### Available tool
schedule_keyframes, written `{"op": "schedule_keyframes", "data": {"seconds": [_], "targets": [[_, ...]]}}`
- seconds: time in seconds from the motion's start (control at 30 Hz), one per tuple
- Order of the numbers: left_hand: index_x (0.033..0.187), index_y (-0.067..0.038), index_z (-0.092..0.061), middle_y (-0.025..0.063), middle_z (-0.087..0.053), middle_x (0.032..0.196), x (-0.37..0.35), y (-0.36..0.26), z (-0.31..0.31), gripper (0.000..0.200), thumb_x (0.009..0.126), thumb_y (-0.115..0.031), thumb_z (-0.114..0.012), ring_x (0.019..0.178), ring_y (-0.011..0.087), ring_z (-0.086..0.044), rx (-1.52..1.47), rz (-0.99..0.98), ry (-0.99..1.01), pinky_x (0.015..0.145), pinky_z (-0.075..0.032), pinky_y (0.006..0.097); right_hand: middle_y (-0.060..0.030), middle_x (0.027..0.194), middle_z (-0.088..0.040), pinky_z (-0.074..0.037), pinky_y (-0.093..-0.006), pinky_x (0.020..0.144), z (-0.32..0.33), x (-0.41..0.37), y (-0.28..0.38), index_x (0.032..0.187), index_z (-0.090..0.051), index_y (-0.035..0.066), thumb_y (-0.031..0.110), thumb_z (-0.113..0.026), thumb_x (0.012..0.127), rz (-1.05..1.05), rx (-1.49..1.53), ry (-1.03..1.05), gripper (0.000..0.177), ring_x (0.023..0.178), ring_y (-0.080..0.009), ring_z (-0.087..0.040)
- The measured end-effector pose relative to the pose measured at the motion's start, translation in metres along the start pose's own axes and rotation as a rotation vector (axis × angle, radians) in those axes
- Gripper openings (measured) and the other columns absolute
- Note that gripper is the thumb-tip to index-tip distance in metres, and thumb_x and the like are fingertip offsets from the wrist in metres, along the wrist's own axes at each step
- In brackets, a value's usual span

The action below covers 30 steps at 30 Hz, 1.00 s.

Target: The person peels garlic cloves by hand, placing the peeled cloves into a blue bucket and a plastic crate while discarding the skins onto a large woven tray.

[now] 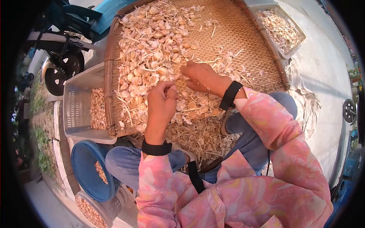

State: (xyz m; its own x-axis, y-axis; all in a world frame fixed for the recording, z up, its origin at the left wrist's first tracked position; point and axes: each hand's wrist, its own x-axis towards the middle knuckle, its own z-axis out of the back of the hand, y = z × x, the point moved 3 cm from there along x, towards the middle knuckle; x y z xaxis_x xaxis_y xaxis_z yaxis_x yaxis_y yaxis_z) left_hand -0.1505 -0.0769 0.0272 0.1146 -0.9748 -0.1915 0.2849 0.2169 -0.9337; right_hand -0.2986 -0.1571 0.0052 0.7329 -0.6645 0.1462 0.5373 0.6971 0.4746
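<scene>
Garlic pile (152, 49) on the woven tray (243, 34).
Above the tray's near edge, left hand (161, 104) pinches one garlic piece (172, 88); right hand (203, 78) rests fingers curled on the pile, grasp unclear.

Single head cam, fisheye, close above left hand (161, 104) and right hand (201, 78), facing forward-down; woven tray (247, 34) fills view beyond them.

Garlic pile (152, 49) on left half of woven tray (243, 38); crate (78, 102) at tray's left edge, second crate (281, 26) off far-right edge, tub (89, 171) near-left.
</scene>
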Motion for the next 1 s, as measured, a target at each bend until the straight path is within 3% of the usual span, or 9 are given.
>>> {"op": "schedule_keyframes", "data": {"seconds": [0.07, 0.1, 0.23, 0.33, 0.53, 0.63, 0.9, 1.0], "targets": [[0.109, 0.006, -0.054, 0.0098, -0.062, 0.089, -0.001, 0.004, -0.004, 0.029, 0.088, -0.014, -0.053, 0.074, 0.0133, -0.062, -0.066, 0.046, -0.014, 0.058, -0.046, 0.0219, -0.0192, 0.085, -0.054, -0.045, -0.0440, 0.065, 0.004, 0.000, 0.005, 0.089, -0.047, 0.000, 0.010, -0.062, 0.071, 0.005, 0.099, -0.057, 0.025, 0.075, -0.0370, -0.054], [0.114, 0.009, -0.050, 0.0125, -0.062, 0.093, -0.002, 0.003, -0.007, 0.033, 0.089, -0.013, -0.053, 0.079, 0.0153, -0.063, -0.085, 0.065, -0.010, 0.064, -0.050, 0.0233, -0.0140, 0.077, -0.055, -0.045, -0.0382, 0.063, 0.004, 0.002, 0.008, 0.089, -0.048, 0.000, 0.011, -0.063, 0.072, -0.103, 0.160, -0.038, 0.025, 0.071, -0.0288, -0.056], [0.117, 0.007, -0.050, 0.0120, -0.060, 0.103, -0.008, 0.007, -0.023, 0.030, 0.090, -0.006, -0.051, 0.086, 0.0129, -0.060, -0.550, 0.070, -0.040, 0.073, -0.051, 0.0249, -0.0065, 0.077, -0.056, -0.046, -0.0286, 0.060, 0.008, -0.007, 0.032, 0.096, -0.050, 0.001, 0.014, -0.068, 0.076, -0.272, 0.556, -0.109, 0.030, 0.068, -0.0144, -0.055], [0.115, 0.005, -0.052, 0.0096, -0.061, 0.100, -0.016, 0.008, -0.025, 0.029, 0.090, -0.008, -0.052, 0.083, 0.0123, -0.060, -0.708, 0.064, -0.063, 0.072, -0.051, 0.0239, -0.0143, 0.077, -0.057, -0.046, -0.0365, 0.062, 0.015, -0.014, 0.048, 0.092, -0.050, -0.001, 0.012, -0.064, 0.075, -0.225, 0.565, -0.170, 0.025, 0.072, -0.0280, -0.059], [0.110, 0.001, -0.056, 0.0057, -0.063, 0.093, -0.033, 0.015, -0.009, 0.024, 0.091, -0.013, -0.053, 0.078, 0.0091, -0.060, -0.779, 0.144, -0.102, 0.068, -0.050, 0.0220, -0.0186, 0.084, -0.059, -0.047, -0.0391, 0.064, 0.016, -0.015, 0.070, 0.100, -0.054, 0.000, 0.009, -0.059, 0.079, -0.038, 0.552, -0.053, 0.023, 0.077, -0.0333, -0.059], [0.108, 0.001, -0.057, 0.0025, -0.061, 0.085, -0.040, 0.019, 0.004, 0.024, 0.091, -0.015, -0.054, 0.068, 0.0065, -0.055, -0.754, 0.132, -0.093, 0.062, -0.049, 0.0201, -0.0200, 0.086, -0.059, -0.046, -0.0419, 0.064, 0.022, -0.019, 0.073, 0.106, -0.055, 0.002, 0.010, -0.053, 0.083, 0.124, 0.396, -0.084, 0.025, 0.077, -0.0357, -0.059], [0.102, -0.001, -0.059, -0.0018, -0.055, 0.073, -0.057, 0.002, 0.010, 0.018, 0.090, -0.014, -0.053, 0.059, 0.0032, -0.046, -0.446, 0.176, -0.052, 0.049, -0.037, 0.0169, -0.0174, 0.070, -0.056, -0.046, -0.0444, 0.057, 0.012, -0.030, 0.081, 0.090, -0.046, 0.000, 0.010, -0.050, 0.081, 0.132, 0.044, 0.028, 0.014, 0.067, -0.0372, -0.059], [0.103, -0.002, -0.059, -0.0029, -0.053, 0.072, -0.059, 0.001, 0.002, 0.021, 0.090, -0.018, -0.056, 0.057, 0.0019, -0.044, -0.476, 0.112, -0.074, 0.048, -0.035, 0.0152, -0.0168, 0.063, -0.054, -0.045, -0.0444, 0.053, 0.011, -0.032, 0.084, 0.084, -0.044, 0.001, 0.011, -0.050, 0.078, 0.175, -0.022, -0.013, 0.013, 0.060, -0.0378, -0.057]]}}
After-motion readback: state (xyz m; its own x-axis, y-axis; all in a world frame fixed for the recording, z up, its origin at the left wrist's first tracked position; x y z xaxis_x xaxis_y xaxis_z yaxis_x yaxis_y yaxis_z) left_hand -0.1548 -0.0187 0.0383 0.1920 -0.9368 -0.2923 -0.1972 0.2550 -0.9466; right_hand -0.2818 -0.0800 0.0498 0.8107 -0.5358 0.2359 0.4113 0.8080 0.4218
